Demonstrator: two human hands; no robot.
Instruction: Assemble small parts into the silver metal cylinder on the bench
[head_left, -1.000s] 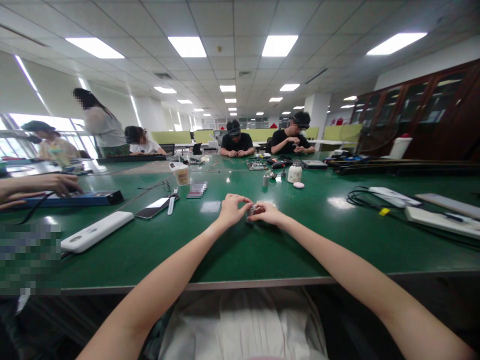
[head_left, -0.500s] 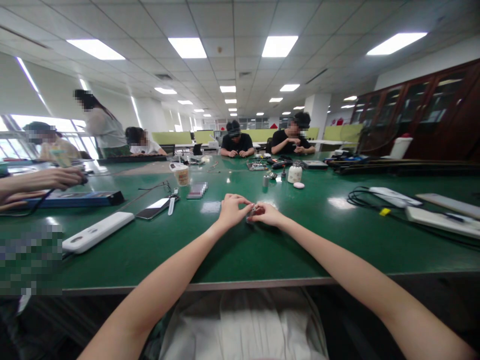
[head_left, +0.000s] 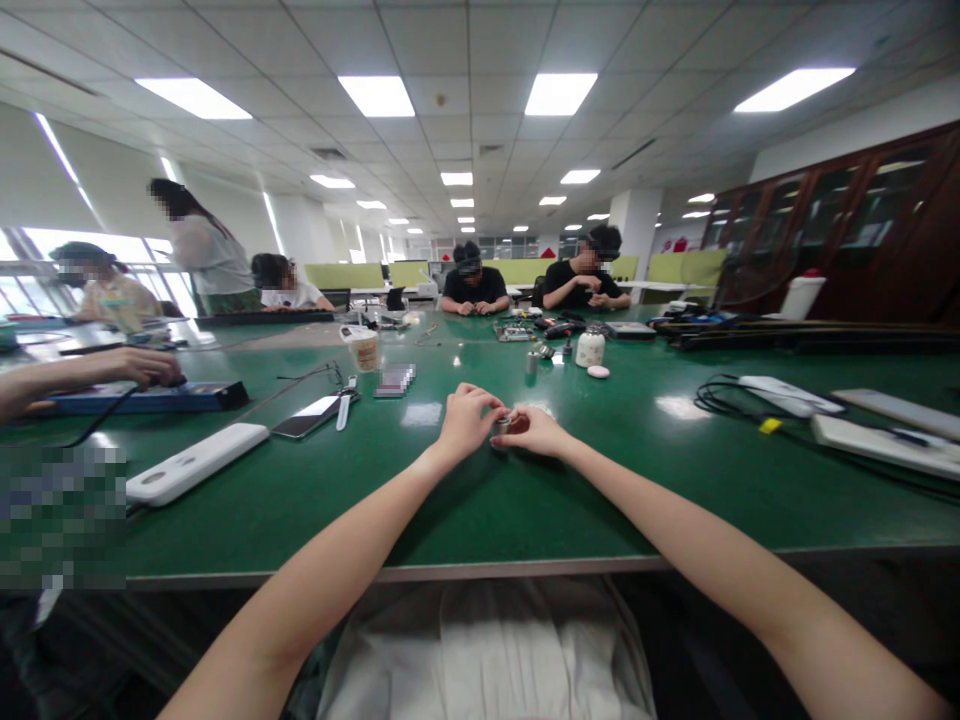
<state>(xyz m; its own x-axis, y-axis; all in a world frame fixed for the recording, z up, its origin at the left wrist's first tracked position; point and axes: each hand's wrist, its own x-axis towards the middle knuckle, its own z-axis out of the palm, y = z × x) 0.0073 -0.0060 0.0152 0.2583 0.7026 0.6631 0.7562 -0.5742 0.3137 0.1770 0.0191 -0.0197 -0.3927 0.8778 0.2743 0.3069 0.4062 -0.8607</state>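
Between my two hands a small silvery metal cylinder (head_left: 502,427) stands about upright, at or just above the green tabletop. My left hand (head_left: 466,422) reaches in from the left, its fingertips pinched at the cylinder's top rim. Whether a separate small part sits in those fingertips is too small to tell. My right hand (head_left: 538,432) grips the side of the cylinder between thumb and fingers. A similar grey metal cylinder (head_left: 532,362) stands farther back, beside some small dark metal parts (head_left: 547,352).
A white jar (head_left: 590,349) with a pink lid (head_left: 598,372) stands behind my hands. To the left lie a phone (head_left: 308,417), a watch (head_left: 345,405) and a white power strip (head_left: 196,463). A co-worker's hand (head_left: 142,367) touches a blue box (head_left: 196,397). Cables (head_left: 724,392) lie right.
My left fingers have shifted slightly at the cylinder's top, and the cylinder shows more clearly. At the left, the co-worker's hand has moved down and right onto the blue box.
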